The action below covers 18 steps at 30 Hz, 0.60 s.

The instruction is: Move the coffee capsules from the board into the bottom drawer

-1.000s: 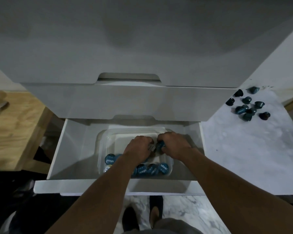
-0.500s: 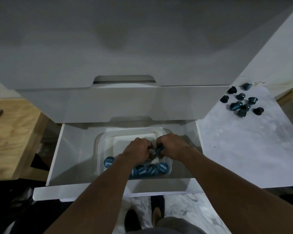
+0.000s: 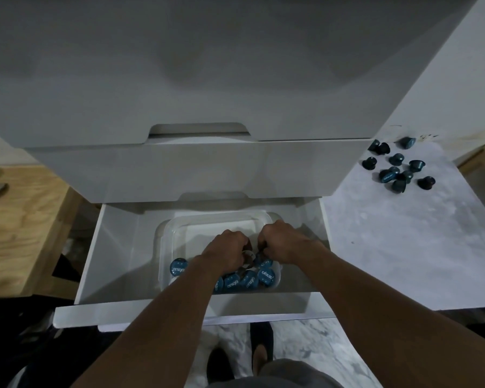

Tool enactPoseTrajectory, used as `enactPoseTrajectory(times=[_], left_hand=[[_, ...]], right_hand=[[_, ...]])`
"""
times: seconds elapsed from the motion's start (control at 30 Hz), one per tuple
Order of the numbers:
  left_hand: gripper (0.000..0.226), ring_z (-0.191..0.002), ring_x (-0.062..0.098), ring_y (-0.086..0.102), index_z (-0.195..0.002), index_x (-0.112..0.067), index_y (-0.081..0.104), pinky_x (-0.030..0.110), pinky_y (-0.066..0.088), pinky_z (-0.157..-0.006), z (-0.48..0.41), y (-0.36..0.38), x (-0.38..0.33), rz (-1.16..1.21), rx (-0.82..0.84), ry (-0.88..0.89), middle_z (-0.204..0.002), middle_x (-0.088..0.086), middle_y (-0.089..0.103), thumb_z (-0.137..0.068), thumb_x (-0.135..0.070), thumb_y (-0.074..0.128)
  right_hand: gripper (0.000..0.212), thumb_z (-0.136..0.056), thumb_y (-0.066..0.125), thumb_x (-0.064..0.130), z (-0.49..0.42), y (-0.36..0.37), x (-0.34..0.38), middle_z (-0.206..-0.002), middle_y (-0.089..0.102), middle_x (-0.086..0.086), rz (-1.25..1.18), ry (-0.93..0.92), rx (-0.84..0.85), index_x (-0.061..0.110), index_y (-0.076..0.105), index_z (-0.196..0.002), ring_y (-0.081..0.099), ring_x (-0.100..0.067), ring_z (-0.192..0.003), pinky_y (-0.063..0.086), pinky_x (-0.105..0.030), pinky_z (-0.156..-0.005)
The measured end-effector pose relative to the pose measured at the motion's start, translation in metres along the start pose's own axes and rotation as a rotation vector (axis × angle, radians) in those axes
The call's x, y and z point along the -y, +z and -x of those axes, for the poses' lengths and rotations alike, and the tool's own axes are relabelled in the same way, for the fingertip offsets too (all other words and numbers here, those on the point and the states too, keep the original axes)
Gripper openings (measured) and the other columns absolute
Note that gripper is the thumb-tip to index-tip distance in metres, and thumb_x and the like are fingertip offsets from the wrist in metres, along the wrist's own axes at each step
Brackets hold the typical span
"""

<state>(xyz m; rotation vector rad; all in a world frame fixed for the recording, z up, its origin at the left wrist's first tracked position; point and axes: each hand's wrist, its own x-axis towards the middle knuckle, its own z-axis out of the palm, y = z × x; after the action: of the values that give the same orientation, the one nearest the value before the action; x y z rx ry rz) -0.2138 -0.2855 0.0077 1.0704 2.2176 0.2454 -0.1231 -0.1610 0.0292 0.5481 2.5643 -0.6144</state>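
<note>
The white bottom drawer (image 3: 115,264) stands pulled out, with a clear plastic container (image 3: 179,228) inside it. Several blue coffee capsules (image 3: 266,276) lie along the container's near edge. Both hands are down inside the container, knuckles up and fingers curled under. My left hand (image 3: 227,249) and my right hand (image 3: 280,239) sit close together, with capsules showing between and beneath them. Exactly what each hand grips is hidden by the fingers. Several more dark blue capsules (image 3: 395,169) lie scattered on the grey marble board (image 3: 403,247) at the right.
Above the open drawer, a second drawer front (image 3: 207,169) juts out slightly under the tall white cabinet (image 3: 207,65). A wooden surface (image 3: 20,225) lies to the left. My feet stand on a marble floor (image 3: 319,348) below the drawer's front edge.
Both hands have stayed inside the container and sunk a little toward the capsules. The view has shifted slightly; the capsules on the board have not moved.
</note>
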Motion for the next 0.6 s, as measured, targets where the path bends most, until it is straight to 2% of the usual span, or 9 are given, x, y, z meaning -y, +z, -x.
enactPoseTrajectory(times=[0.13,0.3,0.43,0.53,0.6], left_hand=[[0.031,-0.097,0.026,0.063,-0.111,-0.016,0.068,0.038,0.054,-0.088,0.0,0.001,-0.002,-0.018,0.013,-0.011,-0.109,0.011,0.066,-0.083,-0.007,0.061],[0.029,-0.097,0.026,0.063,-0.114,-0.015,0.067,0.037,0.053,-0.087,0.0,0.001,-0.006,-0.031,0.004,-0.031,-0.111,0.011,0.066,-0.087,-0.015,0.06],[0.035,-0.103,0.025,0.062,-0.121,-0.015,0.062,0.036,0.051,-0.092,0.001,-0.002,-0.007,-0.02,-0.044,-0.038,-0.116,0.011,0.066,-0.087,-0.02,0.062],[0.038,-0.107,0.024,0.061,-0.123,-0.016,0.061,0.037,0.05,-0.095,0.004,-0.006,-0.008,-0.008,-0.1,-0.078,-0.121,0.01,0.064,-0.085,-0.018,0.064],[0.037,-0.107,0.025,0.061,-0.122,-0.016,0.061,0.039,0.05,-0.096,0.01,-0.01,-0.011,-0.009,-0.179,-0.108,-0.122,0.01,0.064,-0.086,-0.023,0.065]], right_hand=[[0.021,-0.085,0.062,0.008,0.0,0.001,-0.001,-0.105,0.066,-0.016,0.026,-0.03,0.0,0.01,0.07,-0.104,0.063,-0.027,-0.092,0.052,-0.031,-0.076],[0.028,-0.087,0.062,0.01,0.002,0.004,-0.006,-0.115,0.061,-0.015,0.024,-0.062,-0.044,0.011,0.066,-0.115,0.06,-0.028,-0.1,0.05,-0.032,-0.082],[0.037,-0.088,0.061,0.008,0.003,0.002,-0.01,-0.124,0.057,-0.015,-0.018,-0.066,-0.061,0.014,0.06,-0.125,0.058,-0.028,-0.108,0.05,-0.034,-0.09],[0.04,-0.088,0.06,0.011,0.006,0.001,-0.011,-0.126,0.055,-0.014,-0.028,-0.072,-0.094,0.017,0.059,-0.127,0.056,-0.029,-0.11,0.047,-0.034,-0.09],[0.033,-0.088,0.061,0.017,0.009,-0.001,-0.011,-0.121,0.058,-0.013,-0.035,-0.081,-0.138,0.017,0.061,-0.122,0.057,-0.028,-0.105,0.047,-0.033,-0.086]])
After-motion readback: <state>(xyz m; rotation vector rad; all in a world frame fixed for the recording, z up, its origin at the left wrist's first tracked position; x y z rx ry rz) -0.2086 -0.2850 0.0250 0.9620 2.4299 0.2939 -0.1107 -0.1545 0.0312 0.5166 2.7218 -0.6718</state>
